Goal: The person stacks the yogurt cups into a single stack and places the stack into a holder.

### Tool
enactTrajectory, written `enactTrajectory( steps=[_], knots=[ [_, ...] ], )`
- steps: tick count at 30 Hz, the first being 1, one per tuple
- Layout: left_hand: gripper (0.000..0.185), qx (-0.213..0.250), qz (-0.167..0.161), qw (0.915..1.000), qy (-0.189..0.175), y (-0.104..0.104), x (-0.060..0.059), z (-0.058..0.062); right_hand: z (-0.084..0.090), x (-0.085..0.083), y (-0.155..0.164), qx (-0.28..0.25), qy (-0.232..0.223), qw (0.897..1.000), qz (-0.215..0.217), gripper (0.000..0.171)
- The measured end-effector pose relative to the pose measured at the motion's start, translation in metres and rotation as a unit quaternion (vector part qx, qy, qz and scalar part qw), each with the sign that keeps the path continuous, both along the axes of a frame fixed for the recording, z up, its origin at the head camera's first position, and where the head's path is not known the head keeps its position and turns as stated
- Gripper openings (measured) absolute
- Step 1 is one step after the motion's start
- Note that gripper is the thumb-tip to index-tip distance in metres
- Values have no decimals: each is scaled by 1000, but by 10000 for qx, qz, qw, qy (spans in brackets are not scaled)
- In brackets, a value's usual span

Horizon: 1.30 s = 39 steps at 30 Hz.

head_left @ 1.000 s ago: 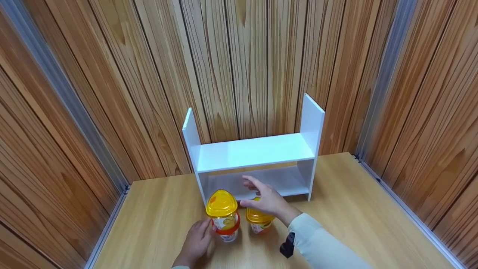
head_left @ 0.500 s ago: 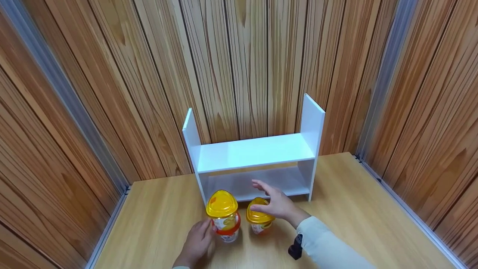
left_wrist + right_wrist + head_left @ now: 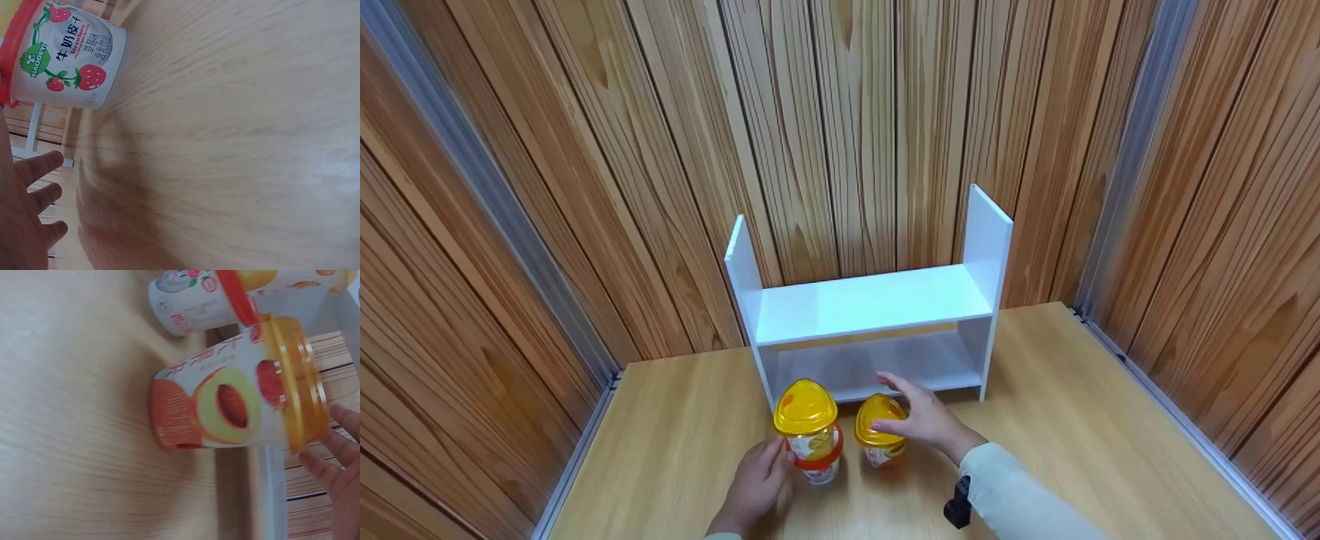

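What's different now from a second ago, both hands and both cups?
The right hand has drawn back from over the right cup toward the right, uncovering its yellow lid; its fingers now lie spread beside the lid, gripping nothing. The left hand stayed against the left cup. Both cups and the white shelf kept their places.

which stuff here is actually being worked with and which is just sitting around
In use:
- strawberry cup, beside the left hand
- peach cup, at the right hand

Just there:
- white shelf unit, both levels bare
- wooden table
- wrist device on the right sleeve
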<state>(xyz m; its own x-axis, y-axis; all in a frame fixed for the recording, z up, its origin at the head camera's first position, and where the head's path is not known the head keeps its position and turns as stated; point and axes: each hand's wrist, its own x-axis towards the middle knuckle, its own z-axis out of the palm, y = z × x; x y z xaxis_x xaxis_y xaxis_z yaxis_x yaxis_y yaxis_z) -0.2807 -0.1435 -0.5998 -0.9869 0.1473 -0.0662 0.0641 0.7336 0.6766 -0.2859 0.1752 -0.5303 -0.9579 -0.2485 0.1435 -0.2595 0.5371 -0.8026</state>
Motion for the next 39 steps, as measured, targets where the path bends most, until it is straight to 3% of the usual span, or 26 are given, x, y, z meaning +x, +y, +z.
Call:
enactTrajectory(
  steps=[7, 16, 23, 29, 39],
  knots=[
    [78, 3, 34, 10000, -7, 1, -2, -1, -14, -2, 5, -227, -204, 9995, 68, 79],
    [78, 63, 44, 10000, -41, 0, -1, 0, -26, -6, 8, -158, -541, 9984, -38, 88],
    [72, 131, -316, 9990, 279, -2, -2, 0, -32, -4, 7, -102, -463, 9989, -54, 91],
    [75, 168, -219, 9995, 133, -1, 1, -1, -40, -3, 3, -274, -839, 9961, -68, 89],
    [77, 135, -60, 9999, 84, 1, -2, -1, -44, -5, -1, -413, -1005, 9940, -154, 89]
  ],
)
